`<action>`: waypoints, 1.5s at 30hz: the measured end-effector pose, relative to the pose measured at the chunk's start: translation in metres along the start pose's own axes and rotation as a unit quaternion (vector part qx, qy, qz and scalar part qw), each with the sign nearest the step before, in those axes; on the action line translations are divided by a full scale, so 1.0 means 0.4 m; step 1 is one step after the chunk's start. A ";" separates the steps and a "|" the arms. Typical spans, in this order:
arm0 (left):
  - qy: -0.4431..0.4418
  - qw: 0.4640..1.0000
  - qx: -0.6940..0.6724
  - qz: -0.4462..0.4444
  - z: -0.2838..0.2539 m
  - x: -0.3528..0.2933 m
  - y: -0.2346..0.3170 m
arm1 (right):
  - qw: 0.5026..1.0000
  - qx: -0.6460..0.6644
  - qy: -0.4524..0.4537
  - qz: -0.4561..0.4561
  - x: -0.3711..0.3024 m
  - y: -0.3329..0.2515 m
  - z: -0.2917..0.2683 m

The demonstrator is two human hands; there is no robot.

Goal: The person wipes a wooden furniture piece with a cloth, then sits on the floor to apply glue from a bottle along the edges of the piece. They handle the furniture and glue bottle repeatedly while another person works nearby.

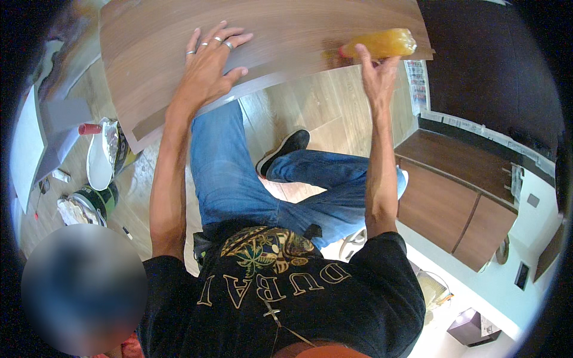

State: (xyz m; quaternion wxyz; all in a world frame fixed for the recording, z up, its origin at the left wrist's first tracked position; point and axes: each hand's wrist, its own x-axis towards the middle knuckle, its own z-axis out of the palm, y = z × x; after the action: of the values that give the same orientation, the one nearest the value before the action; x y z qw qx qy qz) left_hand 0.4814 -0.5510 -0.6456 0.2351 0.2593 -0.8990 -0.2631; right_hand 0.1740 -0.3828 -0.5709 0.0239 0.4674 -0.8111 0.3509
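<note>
1. The yellow-filled plastic bottle (385,44) lies on its side over the near edge of the worktop (149,48), toward its right end. Its red cap (342,52) points left and its clear, crinkled base points right.
2. The right hand (379,74) is partly closed on it from the near side: the thumb reaches up by the cap end, and the fingers tuck against the lower side farther back. How firmly they press cannot be told.
3. The left hand (208,70) is spread open, palm down on the worktop, holding nothing, well apart from the bottle.
4. The bottle looks well filled, so it is probably moderately heavy, yet easy for one hand.
5. Its thin, clear wall suggests a soft body that would dent under a hard squeeze, pushing liquid toward the cap; breaking seems unlikely.
6. Smooth plastic may turn slippery if wet. An amber patch beside the cap could be liquid or just a reflection.
7. The best hold is probably around mid-body, thumb opposite fingers, with light pressure; the cap end gives less support for the weight.
</note>
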 end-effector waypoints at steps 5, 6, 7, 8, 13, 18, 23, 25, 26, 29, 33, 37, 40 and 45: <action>-0.023 1.000 0.010 -0.004 -0.009 0.003 0.004 | 1.000 -0.004 -0.004 0.002 0.000 -0.021 0.007; -0.025 1.000 0.010 -0.003 -0.008 0.005 0.006 | 1.000 0.023 0.013 0.004 0.018 0.002 -0.003; -0.022 1.000 0.008 0.000 -0.007 0.007 0.007 | 0.998 0.049 0.030 0.006 0.028 0.019 -0.013; -0.018 1.000 0.006 0.002 -0.004 0.008 0.009 | 0.997 0.056 0.014 0.059 0.031 0.014 -0.022; -0.019 1.000 0.011 -0.009 -0.006 -0.002 0.003 | 0.999 0.040 -0.030 0.002 -0.041 -0.100 0.042; -0.018 1.000 0.004 0.008 -0.010 0.004 0.009 | 0.999 0.050 0.013 0.006 -0.006 -0.019 0.003; -0.016 1.000 0.009 -0.004 -0.002 -0.001 0.002 | 1.000 0.008 0.000 0.020 -0.032 -0.061 0.009; -0.020 1.000 0.014 -0.006 -0.003 -0.003 0.001 | 1.000 0.003 0.000 0.008 -0.034 -0.054 0.013; -0.024 1.000 0.018 -0.006 -0.005 0.000 0.001 | 1.000 0.001 -0.001 0.001 -0.032 -0.051 0.017; -0.028 1.000 0.007 -0.003 -0.007 0.008 0.010 | 0.999 0.023 0.035 0.032 -0.013 -0.028 -0.016; -0.003 1.000 0.002 -0.009 0.004 0.001 0.005 | 0.999 0.031 -0.013 -0.005 -0.065 -0.050 0.044; -0.012 1.000 0.005 -0.006 0.000 -0.003 -0.007 | 0.996 0.066 -0.059 0.013 -0.097 -0.172 0.069; -0.022 1.000 0.000 0.002 0.001 0.001 0.000 | 0.999 0.042 -0.006 0.031 -0.046 -0.113 0.026; 0.006 1.000 0.009 0.004 0.015 0.001 -0.007 | 0.998 0.061 -0.031 0.005 -0.081 -0.128 0.088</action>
State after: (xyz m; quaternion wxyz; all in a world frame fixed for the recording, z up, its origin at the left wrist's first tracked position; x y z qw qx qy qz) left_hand 0.4789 -0.5512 -0.6516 0.2393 0.2598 -0.9009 -0.2523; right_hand 0.2418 -0.3959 -0.5813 -0.0315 0.4742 -0.7909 0.3856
